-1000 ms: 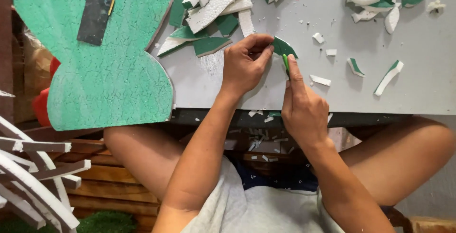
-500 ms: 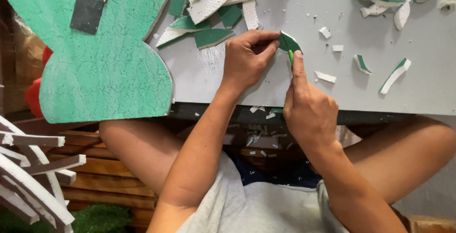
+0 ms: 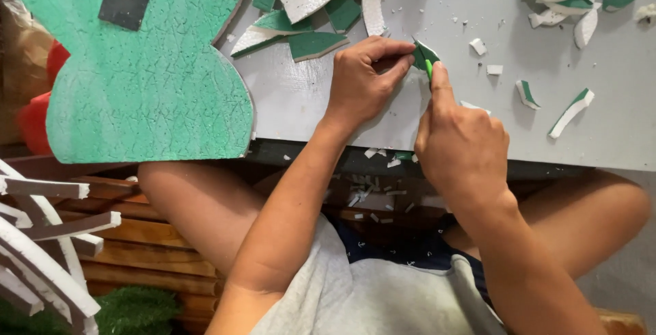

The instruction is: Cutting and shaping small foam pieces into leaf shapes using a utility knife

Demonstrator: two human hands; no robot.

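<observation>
1. Our left hand point(image 3: 362, 82) pinches a small green foam piece point(image 3: 425, 53) near the grey table's point(image 3: 478, 7) front edge.
2. Our right hand point(image 3: 461, 140), fingers curled around a green blade point(image 3: 429, 68), has barely shifted since a second ago; trimming continues.
3. Foam scraps point(image 3: 314, 14) lie behind.

No packages, labels, signs or screens show anywhere around the hands; nothing on the counter or beside it carries a printed face or a display.
</observation>
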